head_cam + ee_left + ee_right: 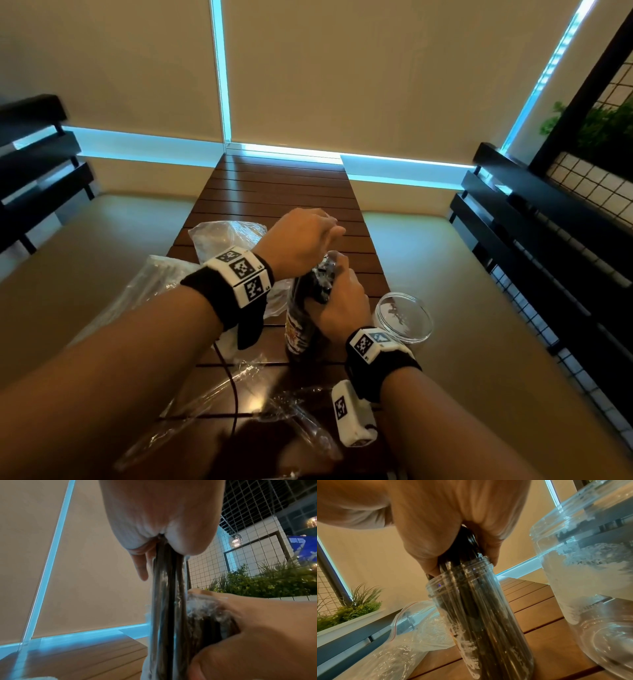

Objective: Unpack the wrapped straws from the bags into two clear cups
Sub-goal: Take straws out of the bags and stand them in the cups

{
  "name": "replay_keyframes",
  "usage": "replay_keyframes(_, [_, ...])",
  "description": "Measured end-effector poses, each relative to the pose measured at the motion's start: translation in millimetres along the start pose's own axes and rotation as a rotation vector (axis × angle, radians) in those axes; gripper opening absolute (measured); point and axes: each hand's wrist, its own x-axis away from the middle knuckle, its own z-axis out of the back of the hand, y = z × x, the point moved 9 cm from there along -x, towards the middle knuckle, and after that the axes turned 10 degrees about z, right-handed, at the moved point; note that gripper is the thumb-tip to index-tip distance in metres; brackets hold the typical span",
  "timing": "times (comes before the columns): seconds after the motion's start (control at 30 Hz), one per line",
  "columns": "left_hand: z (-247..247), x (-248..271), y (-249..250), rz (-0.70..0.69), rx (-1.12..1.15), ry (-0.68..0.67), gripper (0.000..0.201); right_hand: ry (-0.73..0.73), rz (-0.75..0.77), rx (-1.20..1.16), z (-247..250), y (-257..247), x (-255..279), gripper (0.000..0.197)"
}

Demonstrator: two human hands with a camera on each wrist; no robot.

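Here your right hand [337,301] wraps the mouth of the tall clear cup [481,622], its grip curled round the rim and the tops of the black wrapped straws [471,601] that fill it. The cup stands on the slatted wooden worktop [274,192], leaning a little in the right wrist view. Directly above that grip, your left hand [301,236] pinches a few straws [164,601] between thumb and fingertips; their lower lengths run down past your right hand into the cup. Just to the right of your right grip stands the second clear cup [404,317], wider, its wall smeared white; I cannot tell what it holds. To the left of the grip, touching or just beside the tall cup, lies a clear zip bag [412,626], crumpled and open-mouthed. More clear plastic bags lie further left [150,281] and beyond your left wrist [222,236]. Nearer to you than the grip, loose clear wrapping [219,401] sprawls across the worktop, with a black cable [233,387] running over it.
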Motion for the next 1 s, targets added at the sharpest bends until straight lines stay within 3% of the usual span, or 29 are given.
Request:
replay_keyframes(0.1, [-34,18,-10,-0.01,-0.08,-0.138,0.07,0.01,0.019,-0.015,-1,-1,-1,0.074])
replay_keyframes(0.23, [-68,37,-32,0.163,-0.082,-0.268,0.055,0.011,0.055,-0.031,1,-3,0,0.08])
replay_keyframes(0.33, [-72,35,-33,0.204,-0.069,-0.333,0.061,0.012,0.072,-0.055,2,-2,-1,0.082])
replay_keyframes(0.4, [-73,33,-37,0.213,-0.064,-0.342,0.062,-0.004,0.085,-0.098,1,-3,-1,0.084])
replay_keyframes(0.53, [-69,37,-45,0.212,-0.009,-0.228,0.059,-0.056,0.092,-0.195,-6,-5,-4,0.093])
replay_keyframes(0.67, [-76,48,-48,0.218,0.078,-0.221,0.071,-0.109,0.118,-0.181,-8,-5,-6,0.102])
replay_keyframes(0.8, [-85,37,-58,0.361,0.178,-0.448,0.095,-0.186,0.099,-0.141,-16,-1,-14,0.112])
replay_keyframes(0.9, [-85,32,-66,0.458,0.222,-0.476,0.121,-0.233,0.167,0.113,-28,-10,-19,0.113])
replay_keyframes(1.0, [-84,42,-60,0.44,0.108,-0.416,0.119,-0.192,0.321,0.497,-26,-29,-17,0.112])
